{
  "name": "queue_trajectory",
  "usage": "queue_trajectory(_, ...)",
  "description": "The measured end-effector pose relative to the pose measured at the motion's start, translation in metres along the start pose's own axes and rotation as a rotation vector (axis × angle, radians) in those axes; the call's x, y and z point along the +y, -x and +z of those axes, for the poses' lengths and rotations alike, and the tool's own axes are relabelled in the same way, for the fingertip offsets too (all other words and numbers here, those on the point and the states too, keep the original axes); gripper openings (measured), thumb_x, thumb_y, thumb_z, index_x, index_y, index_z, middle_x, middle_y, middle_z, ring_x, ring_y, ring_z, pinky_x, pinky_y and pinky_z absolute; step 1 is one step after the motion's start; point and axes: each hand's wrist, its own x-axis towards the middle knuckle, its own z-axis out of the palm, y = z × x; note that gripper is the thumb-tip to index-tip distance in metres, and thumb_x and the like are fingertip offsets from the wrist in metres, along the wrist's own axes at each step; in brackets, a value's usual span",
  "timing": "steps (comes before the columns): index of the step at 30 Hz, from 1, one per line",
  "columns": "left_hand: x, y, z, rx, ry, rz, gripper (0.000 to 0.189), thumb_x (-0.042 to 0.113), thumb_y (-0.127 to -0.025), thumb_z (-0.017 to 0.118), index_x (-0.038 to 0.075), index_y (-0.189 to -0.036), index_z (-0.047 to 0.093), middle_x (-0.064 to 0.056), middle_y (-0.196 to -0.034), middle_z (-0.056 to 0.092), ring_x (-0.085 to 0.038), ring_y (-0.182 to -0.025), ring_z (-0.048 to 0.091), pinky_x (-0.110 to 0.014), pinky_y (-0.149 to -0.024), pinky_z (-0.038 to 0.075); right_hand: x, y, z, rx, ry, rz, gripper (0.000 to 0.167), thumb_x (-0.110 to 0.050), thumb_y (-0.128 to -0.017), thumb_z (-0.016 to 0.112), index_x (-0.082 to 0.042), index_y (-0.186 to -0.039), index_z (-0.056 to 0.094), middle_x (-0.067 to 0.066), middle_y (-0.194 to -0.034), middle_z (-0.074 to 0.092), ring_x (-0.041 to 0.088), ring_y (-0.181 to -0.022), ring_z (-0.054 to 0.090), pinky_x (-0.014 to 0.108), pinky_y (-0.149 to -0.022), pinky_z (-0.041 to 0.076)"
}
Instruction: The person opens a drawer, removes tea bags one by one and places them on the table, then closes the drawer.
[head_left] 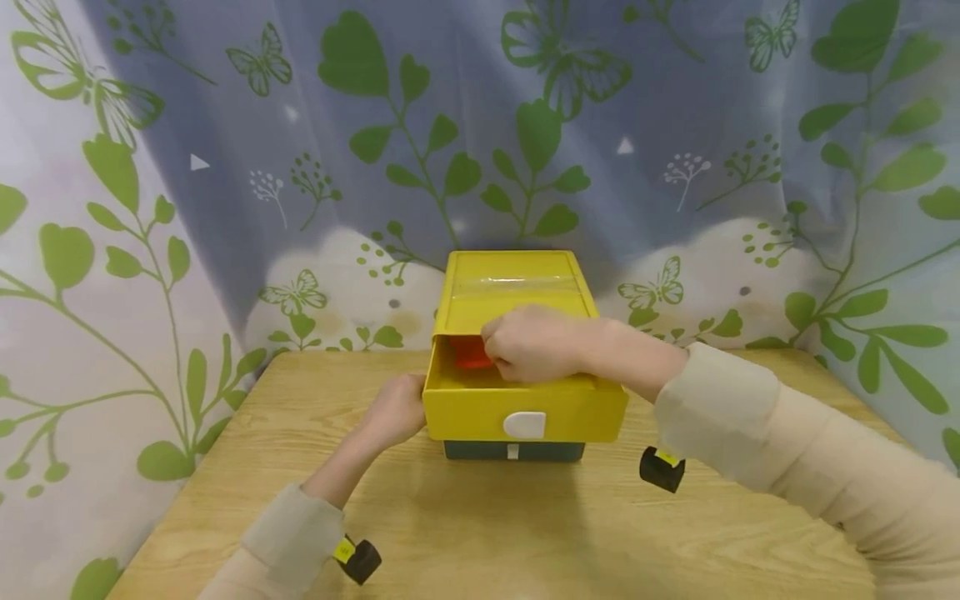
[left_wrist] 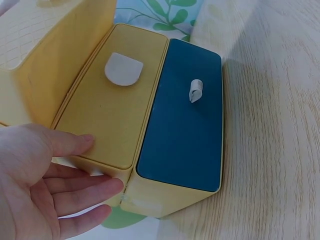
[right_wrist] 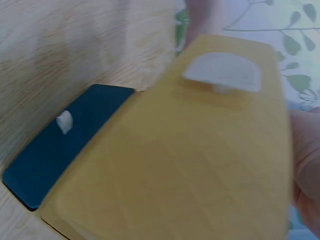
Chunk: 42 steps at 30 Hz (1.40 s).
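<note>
A small yellow drawer cabinet (head_left: 517, 312) stands on the table, its top drawer (head_left: 465, 417) pulled out. My right hand (head_left: 536, 342) reaches into this drawer from the right, fingers curled at an orange-red item (head_left: 471, 354) that shows beside them; the hand covers part of it. At the cabinet's left side is my left hand (head_left: 397, 412). The left wrist view shows its thumb on the yellow front of the closed middle drawer (left_wrist: 110, 110), with the other fingers extended along the side. Below is a closed dark teal drawer (left_wrist: 185, 120).
The wooden table (head_left: 300, 467) extends around the cabinet. A patterned curtain (head_left: 405, 167) hangs behind it. Clear tape (head_left: 517, 286) crosses the cabinet top. A black wrist device (head_left: 662, 469) hangs below the right sleeve, another black device (head_left: 362, 562) below the left.
</note>
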Motion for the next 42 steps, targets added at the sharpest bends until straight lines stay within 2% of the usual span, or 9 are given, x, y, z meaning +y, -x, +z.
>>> queue_trajectory(2, -0.001, 0.0, 0.0, -0.003, 0.009, 0.0, 0.018, 0.006, -0.081, 0.059, 0.009, -0.065, 0.053, -0.001, -0.057, 0.049, -0.014, -0.051, 0.044, -0.027, -0.05, 0.038, 0.001, 0.004, -0.007, 0.026, -0.009, 0.002, 0.019, 0.0, -0.079, 0.056, -0.009, -0.062, 0.057, -0.002, -0.067, 0.046, 0.014, -0.058, 0.045, 0.025, -0.056, 0.041)
queue_trajectory(10, -0.002, 0.001, 0.002, 0.0, 0.014, 0.001, 0.022, 0.007, -0.081, 0.058, 0.011, -0.061, 0.05, 0.0, -0.055, 0.048, -0.013, -0.049, 0.042, -0.026, -0.047, 0.037, 0.002, 0.014, -0.028, 0.047, -0.025, 0.065, 0.021, 0.0, -0.077, 0.056, -0.012, -0.06, 0.052, -0.003, -0.067, 0.044, 0.014, -0.058, 0.044, 0.025, -0.054, 0.037)
queue_trajectory(16, -0.002, 0.001, 0.003, -0.005, 0.02, 0.012, 0.021, 0.007, -0.081, 0.059, 0.01, -0.063, 0.051, 0.0, -0.056, 0.048, -0.013, -0.049, 0.042, -0.026, -0.047, 0.037, 0.0, 0.022, -0.041, 0.073, -0.016, 0.12, 0.016, -0.001, -0.078, 0.058, -0.012, -0.066, 0.057, -0.003, -0.069, 0.049, 0.015, -0.062, 0.049, 0.027, -0.057, 0.041)
queue_trajectory(21, -0.003, -0.001, 0.003, -0.002, 0.011, 0.009, 0.021, 0.007, -0.081, 0.059, 0.01, -0.062, 0.05, 0.0, -0.056, 0.048, -0.013, -0.049, 0.043, -0.026, -0.048, 0.037, -0.001, 0.027, -0.049, 0.082, -0.034, 0.126, 0.016, -0.001, -0.078, 0.057, -0.012, -0.066, 0.058, -0.002, -0.066, 0.052, 0.016, -0.062, 0.049, 0.028, -0.058, 0.042)
queue_trajectory(26, -0.002, 0.0, 0.002, -0.013, 0.034, 0.01, 0.024, 0.007, -0.082, 0.058, 0.011, -0.061, 0.048, 0.0, -0.055, 0.047, -0.013, -0.048, 0.041, -0.026, -0.047, 0.035, 0.001, 0.032, -0.054, 0.1, -0.098, 0.138, 0.018, 0.001, -0.077, 0.056, -0.012, -0.065, 0.055, -0.003, -0.061, 0.047, 0.014, -0.06, 0.043, 0.027, -0.057, 0.037)
queue_trajectory(34, -0.001, 0.0, 0.003, -0.007, 0.016, 0.019, 0.022, 0.008, -0.081, 0.058, 0.011, -0.061, 0.049, 0.0, -0.056, 0.048, -0.013, -0.049, 0.042, -0.026, -0.048, 0.037, 0.003, 0.041, -0.057, 0.166, -0.147, 0.084, 0.016, 0.001, -0.078, 0.057, -0.012, -0.068, 0.058, -0.006, -0.06, 0.047, 0.01, -0.055, 0.043, 0.026, -0.056, 0.039)
queue_trajectory(39, 0.0, 0.0, 0.002, -0.004, 0.021, 0.017, 0.024, 0.007, -0.082, 0.057, 0.011, -0.06, 0.047, 0.0, -0.054, 0.046, -0.013, -0.048, 0.04, -0.026, -0.047, 0.036, 0.004, 0.049, -0.064, 0.169, -0.194, 0.107, 0.016, -0.001, -0.082, 0.058, -0.013, -0.071, 0.056, -0.006, -0.06, 0.046, 0.009, -0.056, 0.042, 0.026, -0.056, 0.037)
queue_trajectory(42, 0.0, 0.0, 0.002, -0.004, 0.014, 0.01, 0.024, 0.007, -0.082, 0.057, 0.011, -0.06, 0.046, 0.0, -0.054, 0.046, -0.013, -0.048, 0.04, -0.026, -0.047, 0.036, 0.006, 0.056, -0.067, 0.193, -0.217, 0.132, 0.013, -0.004, -0.084, 0.06, -0.012, -0.074, 0.06, -0.007, -0.063, 0.052, 0.008, -0.058, 0.047, 0.025, -0.058, 0.042)
